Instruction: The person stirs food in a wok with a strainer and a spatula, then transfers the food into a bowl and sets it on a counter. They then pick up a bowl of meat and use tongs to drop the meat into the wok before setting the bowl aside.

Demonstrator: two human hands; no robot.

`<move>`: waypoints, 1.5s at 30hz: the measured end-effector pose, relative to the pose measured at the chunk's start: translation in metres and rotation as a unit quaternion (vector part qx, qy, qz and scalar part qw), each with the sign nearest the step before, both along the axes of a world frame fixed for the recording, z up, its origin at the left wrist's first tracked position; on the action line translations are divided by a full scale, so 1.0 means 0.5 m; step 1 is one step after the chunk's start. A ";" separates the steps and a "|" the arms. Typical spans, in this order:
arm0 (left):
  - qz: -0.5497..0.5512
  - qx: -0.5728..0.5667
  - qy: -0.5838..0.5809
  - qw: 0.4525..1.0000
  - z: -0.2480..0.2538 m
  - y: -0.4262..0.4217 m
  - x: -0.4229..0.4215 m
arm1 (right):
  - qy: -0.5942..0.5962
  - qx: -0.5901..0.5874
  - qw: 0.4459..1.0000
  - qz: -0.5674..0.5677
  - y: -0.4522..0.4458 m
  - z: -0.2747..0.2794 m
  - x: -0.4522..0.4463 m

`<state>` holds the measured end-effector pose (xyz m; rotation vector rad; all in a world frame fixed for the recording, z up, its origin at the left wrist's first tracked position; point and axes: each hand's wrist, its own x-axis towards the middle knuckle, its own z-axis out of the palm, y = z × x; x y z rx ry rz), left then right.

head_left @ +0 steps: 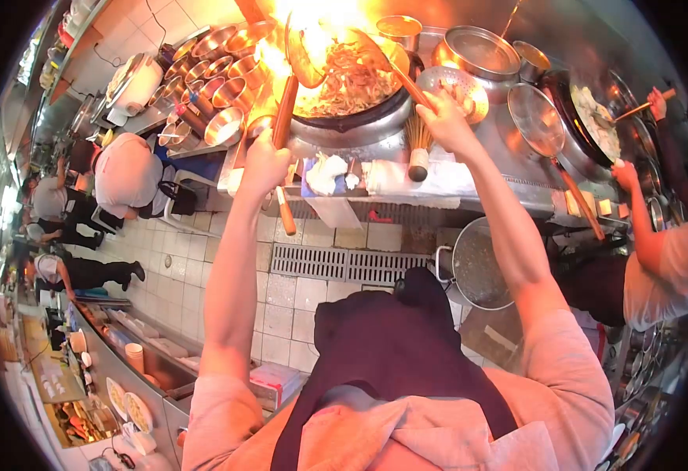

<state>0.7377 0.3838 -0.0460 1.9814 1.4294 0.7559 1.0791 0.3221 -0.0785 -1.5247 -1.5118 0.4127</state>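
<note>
My left hand (264, 166) is closed around the long wooden handle of a wok ladle (303, 61), its bowl at the left edge of the wok (352, 124). Gripped in my right hand (447, 122) is the wooden handle of a wok spatula (373, 53), whose blade reaches over the food. Sliced, noodle-like food (353, 85) fills the wok, and tall flames (320, 23) rise behind and to its left. Below my right hand stands a bamboo wok brush (418, 149). Another wooden handle (285, 210) sticks out from the counter edge below my left hand.
Metal seasoning pots (226, 93) crowd the left side. A perforated skimmer (454, 90) and a mesh strainer (536, 119) lie right of the wok. At far right, a co-worker's hand (626, 174) is near a second wok (595, 118). A large pot (481, 263) stands on the floor.
</note>
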 end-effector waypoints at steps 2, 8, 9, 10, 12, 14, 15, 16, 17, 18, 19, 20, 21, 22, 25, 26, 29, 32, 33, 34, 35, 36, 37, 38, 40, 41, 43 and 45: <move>-0.006 -0.020 -0.015 1.000 0.018 -0.029 -0.007 | -0.075 -0.008 0.997 -0.014 -0.048 0.006 0.006; -0.031 -0.077 -0.033 0.996 0.048 -0.074 -0.040 | -0.163 -0.138 0.976 -0.047 -0.182 0.111 -0.021; -0.035 -0.088 -0.046 0.994 0.047 -0.078 -0.048 | -0.187 -0.154 0.969 -0.043 -0.185 0.115 -0.024; -0.023 -0.093 -0.050 0.994 0.036 -0.074 -0.054 | -0.196 -0.143 0.970 -0.028 -0.179 0.104 -0.034; -0.004 -0.100 -0.058 0.993 0.013 -0.063 -0.055 | -0.213 -0.119 0.970 -0.002 -0.146 0.060 -0.046; 0.020 -0.100 -0.047 0.994 0.017 -0.071 -0.050 | -0.187 -0.166 0.968 -0.032 -0.083 0.039 -0.043; 0.026 -0.116 -0.063 0.991 0.010 -0.067 -0.054 | -0.167 -0.180 0.969 -0.033 -0.061 0.047 -0.038; 0.031 -0.134 -0.078 0.987 0.001 -0.062 -0.059 | -0.146 -0.194 0.969 -0.036 -0.054 0.053 -0.033; 0.024 -0.143 -0.095 0.985 -0.007 -0.056 -0.069 | -0.190 -0.131 0.972 -0.042 -0.062 0.068 -0.017; 0.023 -0.147 -0.107 0.983 -0.005 -0.059 -0.072 | -0.131 -0.159 0.978 -0.041 -0.121 0.145 -0.041; 0.025 -0.152 -0.119 0.981 0.000 -0.067 -0.079 | -0.149 -0.130 0.980 -0.026 -0.150 0.164 -0.028; 0.028 -0.155 -0.131 0.979 0.003 -0.071 -0.086 | -0.167 -0.100 0.981 -0.009 -0.161 0.171 -0.010; 0.031 -0.158 -0.145 0.976 0.002 -0.069 -0.088 | -0.183 -0.119 0.976 -0.008 -0.152 0.163 -0.012; 0.033 -0.162 -0.157 0.974 -0.002 -0.069 -0.086 | -0.198 -0.140 0.970 -0.009 -0.144 0.144 -0.010; 0.023 -0.159 -0.151 0.975 -0.004 -0.066 -0.070 | -0.201 -0.155 0.967 -0.024 -0.078 0.072 -0.024; 0.022 -0.159 -0.140 0.977 -0.005 -0.065 -0.069 | -0.196 -0.143 0.970 -0.027 -0.063 0.070 -0.038; 0.033 -0.155 -0.143 0.977 0.002 -0.061 -0.057 | -0.139 -0.149 0.979 -0.024 -0.063 0.138 -0.005; 0.049 -0.167 -0.155 0.972 0.010 -0.055 -0.053 | -0.137 -0.138 0.981 -0.019 -0.107 0.161 0.014; 0.054 -0.168 -0.164 0.971 0.009 -0.049 -0.050 | -0.151 -0.137 0.979 0.004 -0.087 0.136 0.015; 0.058 -0.171 -0.170 0.969 0.004 -0.047 -0.045 | -0.163 -0.138 0.977 0.025 -0.064 0.084 0.011; 0.061 -0.173 -0.176 0.967 0.001 -0.045 -0.038 | -0.181 -0.157 0.971 0.011 -0.015 0.029 0.014; 0.068 -0.172 -0.175 0.967 0.005 -0.042 -0.030 | -0.170 -0.162 0.972 0.001 0.004 0.044 -0.001; 0.074 -0.175 -0.171 0.967 0.006 -0.042 -0.023 | -0.157 -0.171 0.973 -0.008 0.018 0.059 -0.024; 0.080 -0.178 -0.167 0.966 0.006 -0.042 -0.019 | -0.145 -0.181 0.973 -0.017 0.030 0.066 -0.033; 0.067 -0.179 -0.169 0.967 0.001 -0.035 -0.019 | -0.137 -0.143 0.980 -0.020 0.043 0.071 -0.001; 0.065 -0.177 -0.172 0.967 0.000 -0.031 -0.024 | -0.142 -0.134 0.981 -0.009 0.011 0.105 0.005; 0.075 -0.175 -0.192 0.963 0.004 -0.027 -0.026 | -0.147 -0.153 0.977 0.027 -0.008 0.127 0.005; 0.066 -0.180 -0.194 0.962 0.010 -0.032 -0.018 | -0.173 -0.189 0.966 0.008 0.057 0.053 0.005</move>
